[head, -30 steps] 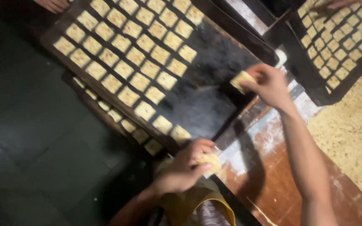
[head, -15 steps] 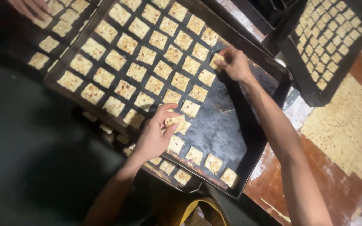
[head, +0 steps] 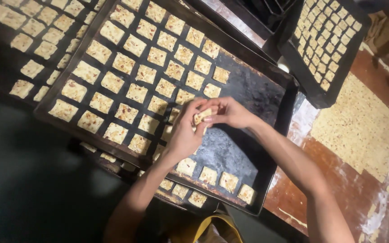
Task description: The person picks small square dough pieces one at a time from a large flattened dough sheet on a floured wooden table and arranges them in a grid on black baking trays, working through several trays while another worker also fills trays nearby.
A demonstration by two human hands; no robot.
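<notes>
Both hands have come together since half a second ago: left hand (head: 183, 135) and right hand (head: 230, 112) pinch 1 square dough piece (head: 202, 116) over the dark baking tray (head: 266, 96), filled rows lying left of them.

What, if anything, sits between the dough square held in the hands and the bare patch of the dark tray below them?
Nothing visible does. Both the left hand and right hand pinch the dough square directly above the dark tray. The bare metal under and right of the hands shows no pieces; laid squares lie to the left.
</notes>
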